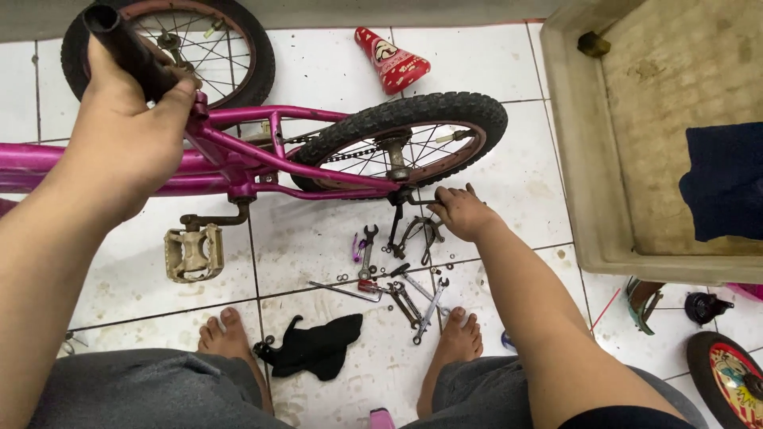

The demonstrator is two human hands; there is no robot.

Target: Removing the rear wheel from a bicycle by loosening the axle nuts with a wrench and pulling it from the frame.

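White square floor tiles (334,71) with dark grout lines, smudged with dirt. To the right of them sits a raised beige concrete ledge (580,159), its inner surface rough and stained.

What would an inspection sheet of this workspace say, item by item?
Surface: white tiled floor, stained.
Job's things: pink bicycle lying on its side; rear wheel; pedal.
Clutter: wrenches, black cloth, red saddle.
Hands: left hand grips the black handlebar grip; right hand at the rear axle hardware.
Cables: nothing seen.
Surroundings: beige basin, small training wheel.
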